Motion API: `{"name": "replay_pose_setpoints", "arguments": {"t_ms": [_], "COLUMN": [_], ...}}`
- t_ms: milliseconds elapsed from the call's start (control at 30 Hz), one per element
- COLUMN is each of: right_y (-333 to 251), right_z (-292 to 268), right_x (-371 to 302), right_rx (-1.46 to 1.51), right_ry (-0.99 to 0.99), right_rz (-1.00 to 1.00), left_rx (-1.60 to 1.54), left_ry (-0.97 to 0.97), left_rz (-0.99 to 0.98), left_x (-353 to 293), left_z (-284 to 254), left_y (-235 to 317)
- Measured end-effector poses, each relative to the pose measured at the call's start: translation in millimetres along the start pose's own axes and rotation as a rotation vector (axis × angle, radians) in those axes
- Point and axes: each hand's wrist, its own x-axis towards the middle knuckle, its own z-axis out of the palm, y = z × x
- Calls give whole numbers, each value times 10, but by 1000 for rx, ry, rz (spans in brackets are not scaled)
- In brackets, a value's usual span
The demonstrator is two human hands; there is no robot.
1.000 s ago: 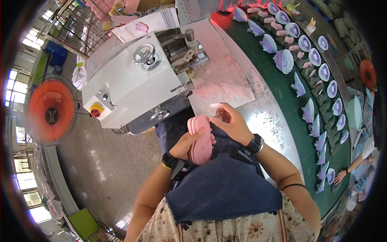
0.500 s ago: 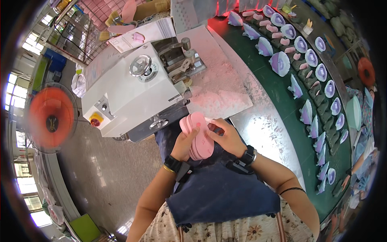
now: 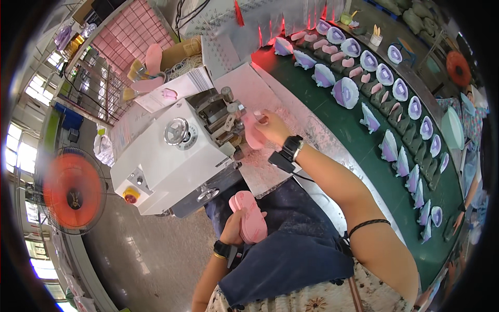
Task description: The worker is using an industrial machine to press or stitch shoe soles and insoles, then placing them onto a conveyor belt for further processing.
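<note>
My left hand [image 3: 235,229] is wrapped round a stack of pink shoe soles [image 3: 249,218], held low over the dark blue apron [image 3: 291,208]. Farther off, my right hand [image 3: 273,127] grips a single pink sole [image 3: 254,136] by its right edge. That sole lies against the working head [image 3: 231,117] of a white bench machine [image 3: 171,138], above the dusty worktop. Small white bits show at my right fingertips, too small to name. My left thumb lies across the stack's left side, and its other fingers are partly hidden behind the soles.
A green conveyor [image 3: 325,106] on the right bears rows of white-and-purple shoe uppers [image 3: 345,92] and pink pieces. An orange fan [image 3: 73,192] stands at left. Brushes [image 3: 138,70] and a cardboard box [image 3: 179,54] lie behind the machine. Other people are at the right edge.
My right hand has left the stack and moved up and away to the machine with one sole. My left hand has lowered slightly with the rest. The view has shifted.
</note>
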Motion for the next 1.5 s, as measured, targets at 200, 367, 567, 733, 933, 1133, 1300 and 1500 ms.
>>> {"name": "replay_pose_setpoints", "arguments": {"t_ms": [200,367,567,733,933,1133,1300,1500], "right_y": [-135,-189,391,110,709,1704,1546,1950], "right_z": [-109,-134,150,-91,-2434,-4795,-5425,-5629], "right_x": [-31,129,611,563,-355,-1679,-2098,-2192], "right_rx": [-131,-662,18,576,437,-560,-780,-709], "right_ry": [45,304,138,372,719,1323,1248,1362], "right_rz": [4,-494,90,266,197,395,715,300], "left_rx": [86,-34,315,860,189,186,214,151], "left_ry": [-23,18,345,261,147,117,82,69], "left_rz": [22,-17,87,298,18,-16,44,-59], "left_x": [-12,-125,-67,58,194,367,248,321], "left_z": [-22,-91,-325,-587,67,434,705,905], "left_y": [-10,-21,-116,-228,-237,-281,-328,-347]}}
